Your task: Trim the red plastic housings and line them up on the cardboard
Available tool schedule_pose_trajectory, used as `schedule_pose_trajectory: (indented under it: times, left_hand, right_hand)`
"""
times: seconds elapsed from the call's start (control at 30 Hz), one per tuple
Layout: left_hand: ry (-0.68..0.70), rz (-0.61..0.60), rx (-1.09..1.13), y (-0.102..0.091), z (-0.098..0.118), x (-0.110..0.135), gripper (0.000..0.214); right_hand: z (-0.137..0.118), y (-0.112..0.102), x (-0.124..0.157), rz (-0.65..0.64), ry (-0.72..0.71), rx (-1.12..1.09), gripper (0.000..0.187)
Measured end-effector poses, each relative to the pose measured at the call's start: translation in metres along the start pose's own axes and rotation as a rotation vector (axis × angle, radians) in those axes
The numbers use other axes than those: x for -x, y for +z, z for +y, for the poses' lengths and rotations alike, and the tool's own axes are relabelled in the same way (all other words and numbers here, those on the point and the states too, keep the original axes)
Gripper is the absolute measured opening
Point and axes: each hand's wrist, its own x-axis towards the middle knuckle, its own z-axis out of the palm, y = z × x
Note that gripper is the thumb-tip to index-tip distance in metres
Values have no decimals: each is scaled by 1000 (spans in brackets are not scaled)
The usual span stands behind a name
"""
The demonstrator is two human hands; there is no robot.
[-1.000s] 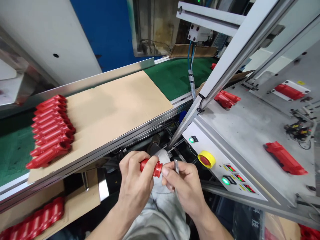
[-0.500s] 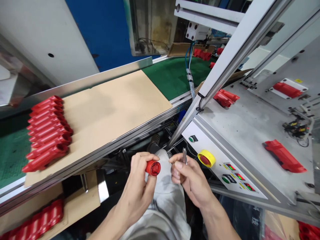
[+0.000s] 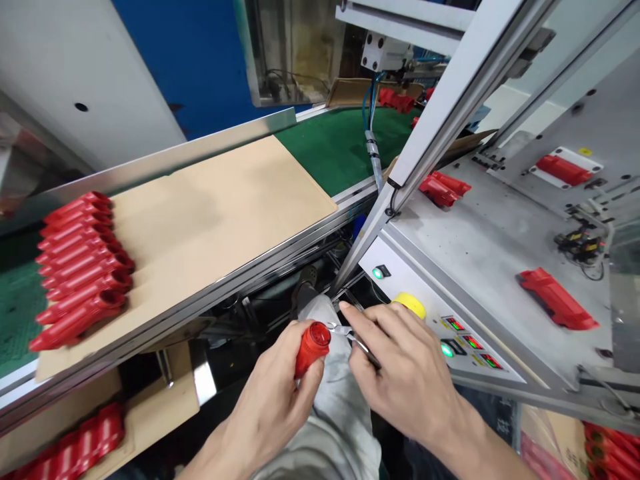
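Note:
In my left hand (image 3: 280,383) is a red plastic housing (image 3: 313,350), its round open end tilted up toward me. My fingers and thumb wrap round its body, so the lower part is hidden. My right hand (image 3: 400,360) grips a small pair of metal nippers (image 3: 345,331). Their jaws point left, right beside the rim of the housing; whether they touch it I cannot tell. Most of the handles are covered by my fingers.
Left, a row of several red housings (image 3: 83,267) lies on a cardboard sheet (image 3: 220,200) over the green conveyor (image 3: 340,147). Right stands a metal machine table (image 3: 480,233) with red parts, a control panel with a yellow-ringed button (image 3: 411,305), and an upright aluminium post (image 3: 440,113).
My right hand has turned over and brought the nippers left to the housing's rim. The housing has tipped more upright in my left hand. Green lamps on the panel are now lit.

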Motion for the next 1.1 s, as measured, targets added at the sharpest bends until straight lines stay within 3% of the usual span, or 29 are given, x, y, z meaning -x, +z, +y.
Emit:
schedule_pose_trajectory:
  times: [0.07, 0.13, 0.27, 0.6, 0.8, 0.97, 1.1]
  left_hand:
    - [-3, -35, 3, 0, 0, 1, 16]
    - [-3, -71, 9, 0, 0, 2, 17]
    - [6, -106, -14, -1, 1, 3, 19]
    - [52, -147, -115, -3, -15, 0, 15]
    - [-89, -175, -31, -6, -4, 0, 18]
    - [-133, -161, 4, -9, 1, 3, 23]
    - [-126, -162, 42, -9, 3, 3, 22]
  right_hand:
    - [2, 0, -9, -2, 80, -190, 29]
    - [4, 0, -19, -97, 192, -424, 15]
    - [7, 0, -36, -249, 242, -593, 8]
    - [8, 6, -43, -230, 121, -536, 21]
    - [15, 14, -33, -53, 191, -488, 21]
    - [16, 1, -15, 27, 22, -192, 34]
    - [8, -5, -6, -2, -114, 81, 40]
